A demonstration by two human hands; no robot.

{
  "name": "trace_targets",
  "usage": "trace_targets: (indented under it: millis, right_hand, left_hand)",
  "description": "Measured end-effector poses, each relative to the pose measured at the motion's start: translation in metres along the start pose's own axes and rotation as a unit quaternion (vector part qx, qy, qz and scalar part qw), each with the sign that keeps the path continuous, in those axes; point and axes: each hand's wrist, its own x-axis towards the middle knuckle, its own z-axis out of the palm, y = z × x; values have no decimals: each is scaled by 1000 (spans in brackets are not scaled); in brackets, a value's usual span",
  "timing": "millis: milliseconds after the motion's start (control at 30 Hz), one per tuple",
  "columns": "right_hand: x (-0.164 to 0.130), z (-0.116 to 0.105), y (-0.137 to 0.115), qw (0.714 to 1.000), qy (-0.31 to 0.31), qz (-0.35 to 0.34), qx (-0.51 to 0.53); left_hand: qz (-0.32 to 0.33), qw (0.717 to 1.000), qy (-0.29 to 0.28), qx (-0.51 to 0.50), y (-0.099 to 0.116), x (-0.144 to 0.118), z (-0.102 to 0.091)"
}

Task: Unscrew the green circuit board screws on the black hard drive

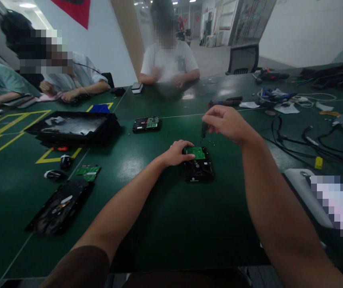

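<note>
A black hard drive (198, 172) with a green circuit board (196, 152) on its far half lies flat on the table in front of me. My left hand (178, 153) grips the drive by its left side, the thumb over the board. Above the drive's far edge, my right hand (223, 121) pinches a small screwdriver (203, 130) by its handle. The screwdriver stands nearly upright, its tip down at the board's far edge; whether it sits in a screw is too small to tell. Tiny loose bits, like screws, lie just beyond.
Another hard drive (146, 124) lies farther back. Left are stacked black trays (78, 126), a loose circuit board (89, 172) and a dismantled drive (60, 208). Right are black cables (306, 140), a dark-handled tool (225, 102) and a pixelated device. Co-workers sit across the green table (159, 224).
</note>
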Motion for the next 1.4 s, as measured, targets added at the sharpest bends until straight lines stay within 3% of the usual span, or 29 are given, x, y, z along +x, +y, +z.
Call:
trace_targets:
  millis: [333,467,600,800,933,1233,1400]
  right_hand:
    - [4,3,9,993,-48,23,103]
    - [2,2,5,998,-39,-3,49]
    - [0,3,0,999,-7,21,27]
    - [1,5,4,997,-49,-5,53]
    - [3,4,7,993,-52,30,97]
    - [1,-1,1,1000,-15,12,18]
    - [0,0,1,998,-46,-7,36]
  left_hand:
    - [1,1000,-1,-1,-1,1,1]
    - [-4,1000,-1,-5,-2,1,1]
    - [-2,1000,-7,-2,-3,2,1]
    - [0,1000,2,-5,-1,1,1]
    - [-3,1000,1,0,-1,1,1]
    - [1,1000,-1,-3,1,0,-1]
    - [2,1000,-6,2,1,0,-1]
